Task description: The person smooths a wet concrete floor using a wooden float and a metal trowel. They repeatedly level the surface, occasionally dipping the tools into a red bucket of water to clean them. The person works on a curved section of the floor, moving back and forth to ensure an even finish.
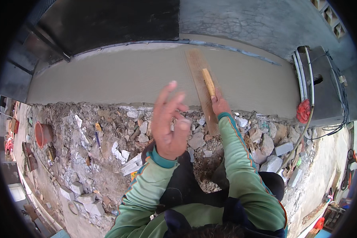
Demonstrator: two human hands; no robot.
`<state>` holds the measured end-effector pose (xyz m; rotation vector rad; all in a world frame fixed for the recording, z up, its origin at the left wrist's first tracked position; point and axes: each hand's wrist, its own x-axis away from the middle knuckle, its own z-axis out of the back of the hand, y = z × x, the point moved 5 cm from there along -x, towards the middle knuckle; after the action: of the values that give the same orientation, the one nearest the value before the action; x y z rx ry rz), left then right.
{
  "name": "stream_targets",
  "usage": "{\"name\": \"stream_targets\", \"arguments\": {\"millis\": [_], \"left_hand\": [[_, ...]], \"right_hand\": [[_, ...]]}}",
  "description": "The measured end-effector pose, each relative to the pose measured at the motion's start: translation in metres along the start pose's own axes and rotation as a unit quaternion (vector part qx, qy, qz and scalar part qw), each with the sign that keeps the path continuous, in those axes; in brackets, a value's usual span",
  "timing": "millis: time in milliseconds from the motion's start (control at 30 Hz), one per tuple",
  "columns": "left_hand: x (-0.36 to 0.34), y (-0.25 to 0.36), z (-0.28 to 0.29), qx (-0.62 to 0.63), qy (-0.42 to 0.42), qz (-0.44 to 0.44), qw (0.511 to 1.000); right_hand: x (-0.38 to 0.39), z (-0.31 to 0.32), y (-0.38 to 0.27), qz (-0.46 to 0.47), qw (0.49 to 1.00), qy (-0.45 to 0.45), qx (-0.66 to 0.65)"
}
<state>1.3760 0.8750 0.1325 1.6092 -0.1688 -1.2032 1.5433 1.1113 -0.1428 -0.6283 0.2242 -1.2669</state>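
Note:
My right hand (221,105) grips the yellowish wooden handle of a long wooden float (200,77). Its board lies across the wet grey cement (127,73), the near end reaching past the slab's edge over the rubble. My left hand (170,123) is raised in the air over the stones, left of the float, fingers apart and holding nothing; it is slightly blurred. The cement surface looks smooth and runs along the foot of a wall.
Broken stones and rubble (265,144) line the slab's near edge. A reddish-brown bucket (43,134) tilts at the left. Several grey blocks (94,208) lie at the lower left. Right of the slab, white pipes (299,75) and a red plastic bag (303,111) stand beside a grey box (325,91).

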Motion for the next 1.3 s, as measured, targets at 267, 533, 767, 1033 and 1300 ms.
{"name": "stream_targets", "arguments": {"millis": [267, 533, 767, 1033, 1300], "left_hand": [[0.112, -0.134, 0.145, -0.153, 0.17, 0.158, 0.961], [0.305, -0.198, 0.167, -0.387, -0.106, 0.254, 0.88], [0.379, -0.234, 0.167, -0.44, -0.194, 0.213, 0.851], [0.407, -0.264, 0.186, -0.488, -0.253, 0.243, 0.799], [0.424, -0.289, 0.23, -0.553, -0.362, 0.34, 0.669]], "right_hand": [[-0.004, 0.053, 0.111, -0.054, 0.994, 0.098, 0.009], [0.012, 0.103, 0.278, -0.186, 0.952, 0.179, -0.166], [0.057, 0.129, 0.323, -0.29, 0.879, 0.367, -0.095], [0.047, 0.09, 0.097, -0.023, 0.997, 0.067, -0.007], [0.029, 0.065, 0.036, 0.09, 0.99, -0.068, 0.085]]}}
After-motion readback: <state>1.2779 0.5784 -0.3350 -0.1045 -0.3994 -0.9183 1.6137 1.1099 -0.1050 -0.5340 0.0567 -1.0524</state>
